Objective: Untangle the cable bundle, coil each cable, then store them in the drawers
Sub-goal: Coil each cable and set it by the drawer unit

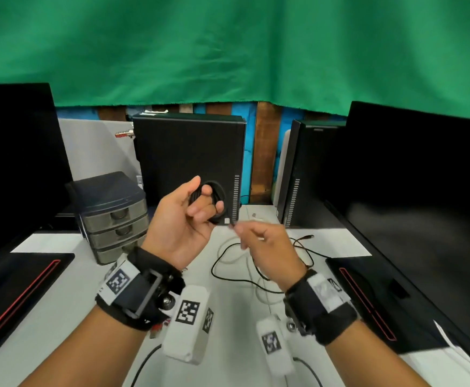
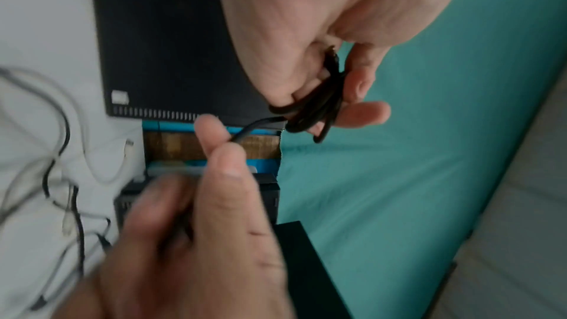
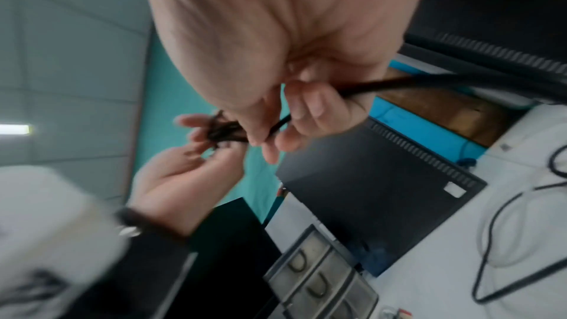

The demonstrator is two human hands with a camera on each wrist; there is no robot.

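Cable coil (image 1: 214, 201) sits gripped in our left hand (image 1: 184, 224); our right hand (image 1: 267, 247) pinches its loose end. Only the head view shows the drawers (image 1: 116, 222) far left.

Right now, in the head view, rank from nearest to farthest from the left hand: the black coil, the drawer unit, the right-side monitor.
1. black coil, held in the left hand itself.
2. drawer unit, to its left.
3. right-side monitor, far right.
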